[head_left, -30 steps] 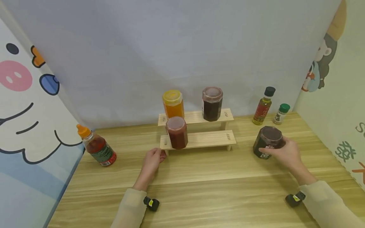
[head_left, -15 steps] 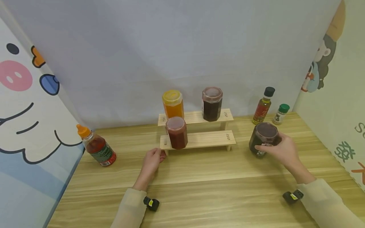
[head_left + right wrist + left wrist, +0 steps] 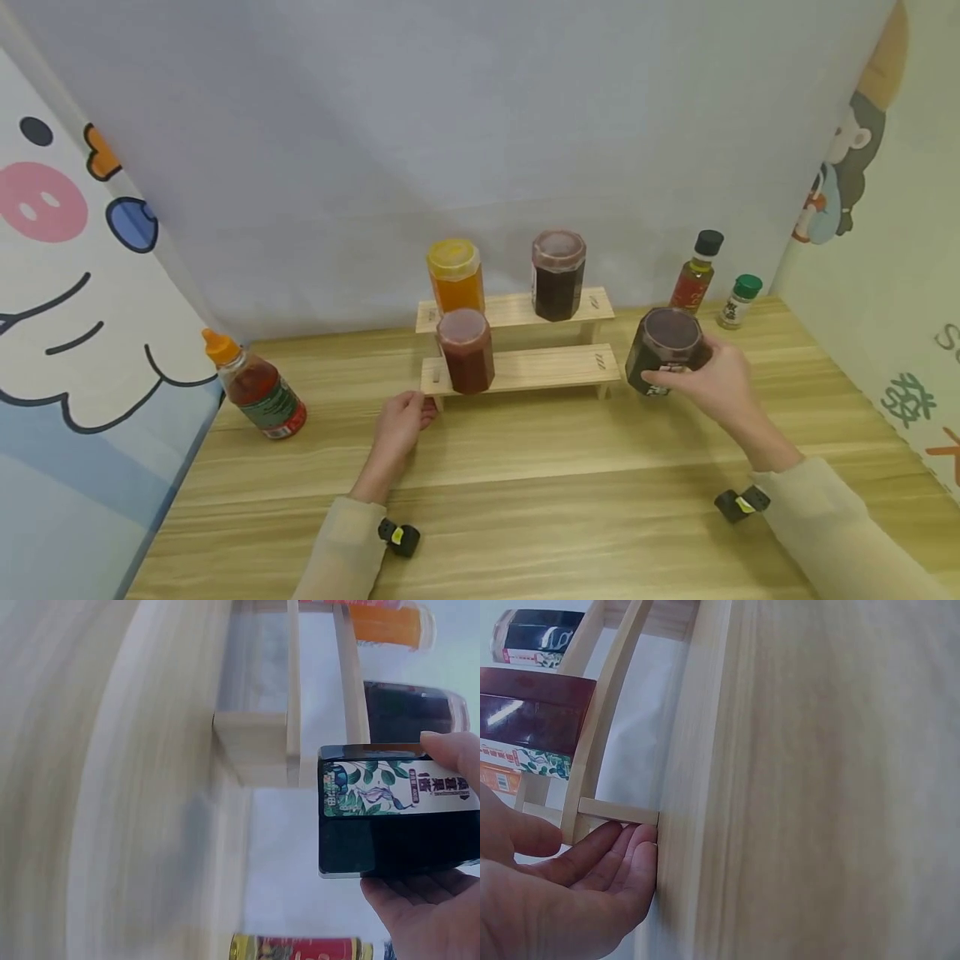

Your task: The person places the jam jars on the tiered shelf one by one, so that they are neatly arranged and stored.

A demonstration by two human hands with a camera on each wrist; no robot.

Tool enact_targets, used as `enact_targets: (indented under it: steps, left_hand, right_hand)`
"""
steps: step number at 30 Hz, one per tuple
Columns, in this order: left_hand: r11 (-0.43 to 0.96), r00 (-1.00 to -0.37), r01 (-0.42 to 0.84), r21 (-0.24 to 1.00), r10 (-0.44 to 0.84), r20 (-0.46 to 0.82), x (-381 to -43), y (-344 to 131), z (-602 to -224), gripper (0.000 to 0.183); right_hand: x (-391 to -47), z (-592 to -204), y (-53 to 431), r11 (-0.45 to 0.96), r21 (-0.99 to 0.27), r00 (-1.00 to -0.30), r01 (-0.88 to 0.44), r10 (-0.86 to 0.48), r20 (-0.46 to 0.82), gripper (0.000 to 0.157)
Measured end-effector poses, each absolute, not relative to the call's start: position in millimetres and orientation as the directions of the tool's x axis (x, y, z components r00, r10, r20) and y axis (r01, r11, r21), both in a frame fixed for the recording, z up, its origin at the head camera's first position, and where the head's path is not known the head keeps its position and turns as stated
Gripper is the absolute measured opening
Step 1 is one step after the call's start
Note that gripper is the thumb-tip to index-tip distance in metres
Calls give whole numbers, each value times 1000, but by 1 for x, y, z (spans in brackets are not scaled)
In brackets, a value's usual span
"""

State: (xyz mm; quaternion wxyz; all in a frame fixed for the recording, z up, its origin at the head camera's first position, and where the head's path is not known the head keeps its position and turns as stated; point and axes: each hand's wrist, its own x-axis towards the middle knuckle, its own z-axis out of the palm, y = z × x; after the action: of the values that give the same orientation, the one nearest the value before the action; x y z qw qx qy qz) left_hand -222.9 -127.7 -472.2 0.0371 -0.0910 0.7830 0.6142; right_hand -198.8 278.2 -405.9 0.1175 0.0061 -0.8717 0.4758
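My right hand (image 3: 718, 386) grips an octagonal jar of dark jam (image 3: 663, 350) by its sides, thumb in front. In the right wrist view the jar, with its printed label (image 3: 382, 787), hangs above the table beside the right end of the two-tier wooden rack (image 3: 551, 364). My left hand (image 3: 397, 425) rests against the rack's lower left end, its fingertips touching the leg (image 3: 619, 811). A red-brown jar (image 3: 470, 362) stands on the lower board's left. On the upper board stand an orange jar (image 3: 459, 287) and another dark jar (image 3: 557, 287).
An oil bottle (image 3: 692, 283) stands at the back right, partly hidden by the held jar, next to a green-capped shaker (image 3: 738, 302). A red sauce bottle (image 3: 266, 396) with an orange tip stands at the left. A pale curtain (image 3: 480, 125) closes off the back.
My right hand has carried the dark jar leftward and away from me, up toward the rack's right end. The left hand and the rack have stayed put.
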Motion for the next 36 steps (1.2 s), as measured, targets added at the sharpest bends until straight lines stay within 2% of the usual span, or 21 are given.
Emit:
enact_targets:
  steps: [11, 21, 31, 36]
  left_hand:
    - [228, -982, -182, 956, -92, -165, -222, -128, -474, 36]
    - [206, -984, -166, 964, -102, -147, -221, -126, -474, 35]
    - [243, -988, -143, 959, -91, -125, -221, -124, -475, 36]
    - [243, -987, -154, 958, -83, -138, -221, -127, -475, 36]
  right_hand:
    - [-214, -402, 238, 459, -871, -977, -174, 30, 212, 67]
    - [-225, -408, 209, 386, -902, -975, -195, 25, 221, 70]
    - [-235, -409, 192, 414, -884, -967, -217, 33, 252, 63]
    - [-239, -409, 185, 413, -892, -974, -182, 50, 222, 66]
